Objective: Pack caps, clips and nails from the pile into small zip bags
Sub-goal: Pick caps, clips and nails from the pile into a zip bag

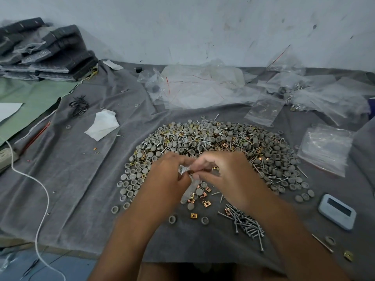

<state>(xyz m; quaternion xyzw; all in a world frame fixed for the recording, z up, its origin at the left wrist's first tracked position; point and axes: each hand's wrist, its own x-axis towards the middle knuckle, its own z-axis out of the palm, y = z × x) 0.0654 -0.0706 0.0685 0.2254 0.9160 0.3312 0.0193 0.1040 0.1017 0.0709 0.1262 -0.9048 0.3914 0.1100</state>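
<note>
Filling step in hand. Left hand (168,175) pinches small zip bag (189,187) at mouth, bag hanging over near edge of pile (213,142). Right hand (221,173) fingers curled at opening, apparently feeding copper clip; contents unclear. Next: seal zip, set aside, take fresh bag from stack (324,149).

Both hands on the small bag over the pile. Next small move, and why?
Probably drop the copper clip into the small zip bag. The left hand pinches the bag's top while the right hand has its fingertips at the mouth with the clip beside them. The bag hangs limp and looks nearly empty, so filling, not sealing, seems due. What the grip already contains is hidden.
</note>
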